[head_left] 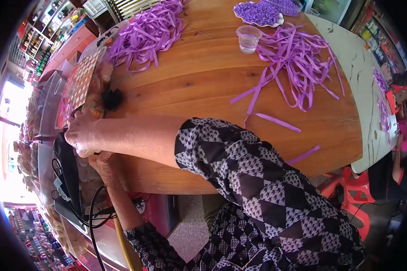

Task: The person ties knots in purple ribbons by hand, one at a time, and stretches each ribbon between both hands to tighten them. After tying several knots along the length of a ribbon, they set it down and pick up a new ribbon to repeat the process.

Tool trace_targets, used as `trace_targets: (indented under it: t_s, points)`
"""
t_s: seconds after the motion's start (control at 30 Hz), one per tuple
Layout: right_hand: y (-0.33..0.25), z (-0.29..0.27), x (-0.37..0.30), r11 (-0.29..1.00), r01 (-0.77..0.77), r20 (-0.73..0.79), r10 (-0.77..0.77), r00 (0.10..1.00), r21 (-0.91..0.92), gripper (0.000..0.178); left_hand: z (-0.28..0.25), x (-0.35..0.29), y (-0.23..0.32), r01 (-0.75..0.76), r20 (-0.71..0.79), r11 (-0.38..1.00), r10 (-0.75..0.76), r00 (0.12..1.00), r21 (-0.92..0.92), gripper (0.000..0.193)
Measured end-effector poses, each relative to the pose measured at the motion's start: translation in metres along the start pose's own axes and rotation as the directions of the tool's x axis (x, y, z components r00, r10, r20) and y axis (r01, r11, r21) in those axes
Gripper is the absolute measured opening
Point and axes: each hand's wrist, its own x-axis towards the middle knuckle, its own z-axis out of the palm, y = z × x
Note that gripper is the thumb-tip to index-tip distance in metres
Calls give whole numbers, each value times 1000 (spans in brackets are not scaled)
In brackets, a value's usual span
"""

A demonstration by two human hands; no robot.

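My right arm reaches across to the far left of the table, and my right hand (82,132) is closed there with its fingers bent. Whatever it grips, if anything, is hidden. It is next to a red and white dotted sheet (80,83), a clear plastic bag (97,101) and a black fluffy-looking thing (111,98). Just below, at the table's left edge, is my left hand (103,163); its fingers are mostly hidden behind my right hand and wrist. A black bag-like thing (68,174) lies close to both hands.
Purple ribbon strips are heaped at the back left (149,31) and right (298,58) of the wooden table (185,95). A clear plastic cup (248,41) and a dish of purple pieces (257,13) stand at the back. Black cables (92,217) hang by my left forearm.
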Motion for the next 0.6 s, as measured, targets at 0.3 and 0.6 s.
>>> trace_targets:
  t_s: [0.3, 0.6]
  points:
    - [-6, 12, -1, 993, -114, -133, 110, 985, -29, 33, -14, 13, -51, -168, -45, 969, 179, 983, 181, 52]
    - [-6, -20, -92, 872, 117, -121, -67, 990, 474, 27, -16, 7, -39, 38, 16, 990, -36, 999, -139, 57]
